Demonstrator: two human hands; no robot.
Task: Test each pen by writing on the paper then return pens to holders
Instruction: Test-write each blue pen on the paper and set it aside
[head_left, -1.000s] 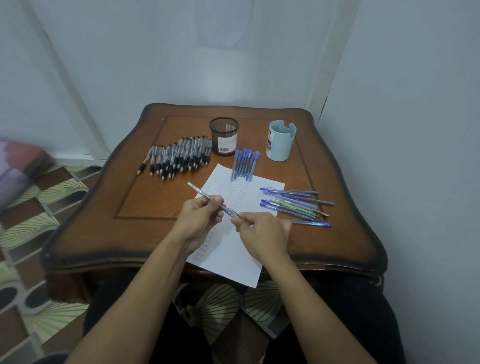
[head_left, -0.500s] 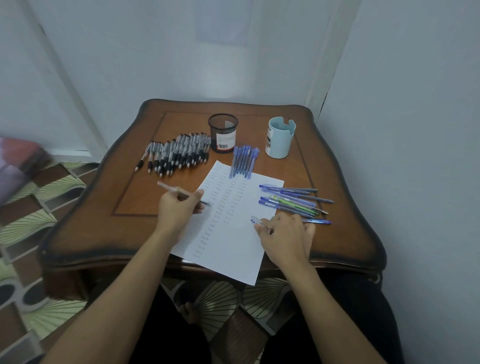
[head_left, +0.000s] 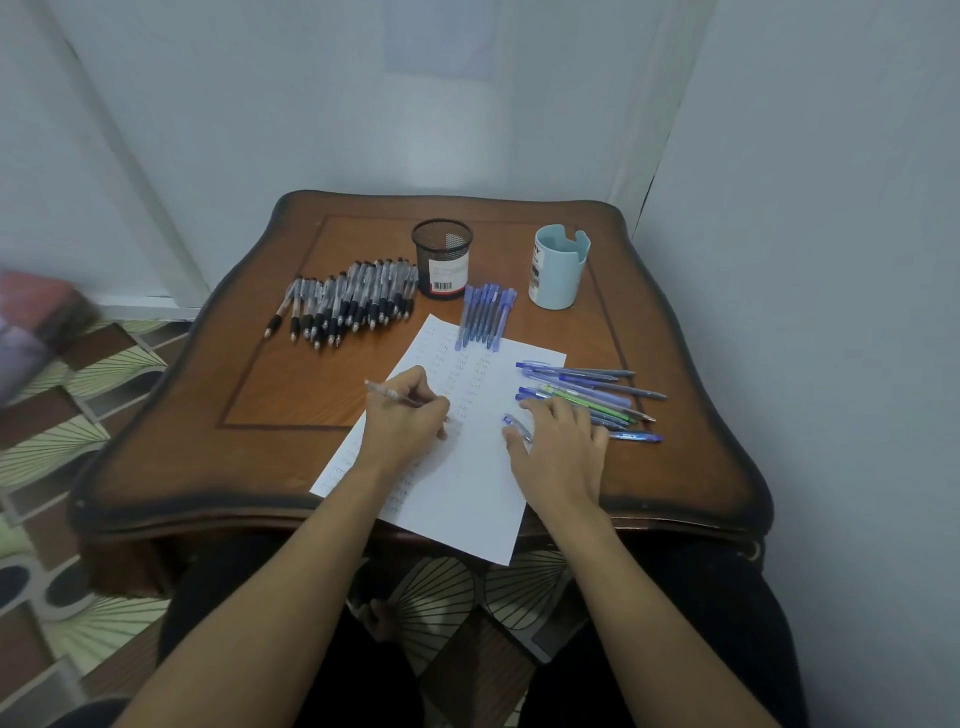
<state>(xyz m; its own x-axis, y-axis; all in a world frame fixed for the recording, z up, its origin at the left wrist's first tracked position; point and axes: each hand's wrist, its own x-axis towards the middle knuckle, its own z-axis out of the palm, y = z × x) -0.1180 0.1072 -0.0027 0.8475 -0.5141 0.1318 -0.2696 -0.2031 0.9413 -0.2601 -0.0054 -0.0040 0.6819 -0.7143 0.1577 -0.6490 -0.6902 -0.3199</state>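
While the lettering is mostly too small to read, labels are entered first.

- Black mesh holder (head_left: 442, 254): upright at the table's far middle; white sticker with a barcode (head_left: 442, 285) and a red band, text illegible.
- Light blue holder (head_left: 560, 270): upright to the right of the mesh holder, notched rim; side label with dark letters, unreadable.
- Paper (head_left: 467, 467): white sheet lying askew, near corner overhanging the table (head_left: 291, 395) edge; columns of small pen marks, illegible.
- Black-grip pens (head_left: 348, 301): a row left of the mesh holder.
- Blue pens (head_left: 485, 314): small row just before the mesh holder, tips resting on the paper's far edge.
- Mixed pens (head_left: 587, 400): blue, purple and green, heaped at the paper's right edge.
- Left hand (head_left: 402, 421): on the paper, fingers curled round a clear pen (head_left: 384, 391); barrel juts up and left, tip hidden beneath the fingers.
- Right hand (head_left: 561, 441): palm down on the paper, fingertips touching the mixed pens, thumb and forefinger pinching a blue-ended cap (head_left: 517, 427).
- Patterned floor tiles (head_left: 78, 431): left of the table.
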